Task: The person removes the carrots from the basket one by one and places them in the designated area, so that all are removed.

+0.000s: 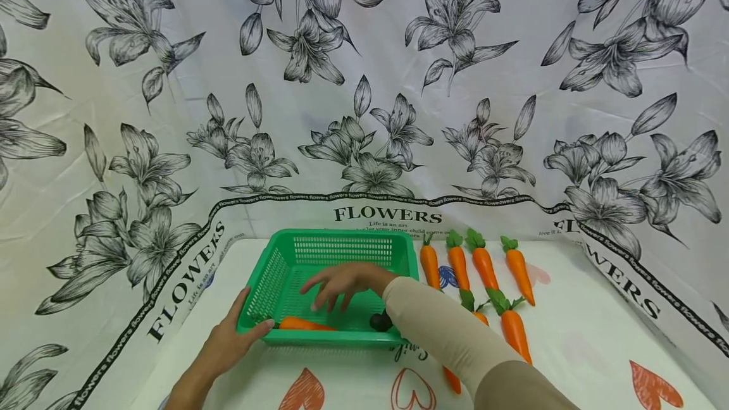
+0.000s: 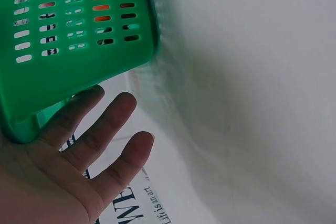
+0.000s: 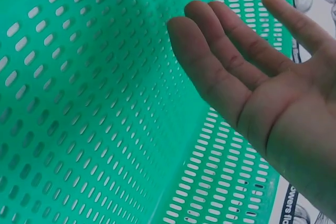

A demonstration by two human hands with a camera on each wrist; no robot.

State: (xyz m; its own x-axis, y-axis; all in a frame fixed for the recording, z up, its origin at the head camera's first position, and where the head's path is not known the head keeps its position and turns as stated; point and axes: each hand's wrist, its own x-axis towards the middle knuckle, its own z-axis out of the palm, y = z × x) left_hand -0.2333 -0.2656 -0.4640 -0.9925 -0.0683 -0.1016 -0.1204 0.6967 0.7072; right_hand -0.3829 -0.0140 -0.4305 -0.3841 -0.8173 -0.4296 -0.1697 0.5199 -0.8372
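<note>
A green plastic basket (image 1: pixel 342 336) with slotted walls stands on the table. Inside it, along the near wall at the left, lies an orange carrot (image 1: pixel 304 324). My left hand (image 1: pixel 230 341) rests at the basket's near left corner, its thumb over the rim; in the left wrist view its fingers (image 2: pixel 113 119) extend straight and spread outside the wall. Over the basket's middle hovers my right hand (image 1: pixel 342 285), palm down, fingers loosely bent, holding nothing. In the right wrist view its fingers (image 3: pixel 231 51) are apart from the basket floor. A dark round object (image 1: pixel 380 321) shows beside the right sleeve, partly hidden.
Right of the basket, several carrots with green tops lie on the table, among them an upper one (image 1: pixel 519 274) and a lower one (image 1: pixel 515 334). My right sleeve (image 1: pixel 444 334) covers some of them. A flower-printed cloth (image 1: pixel 364 144) hangs behind and at both sides.
</note>
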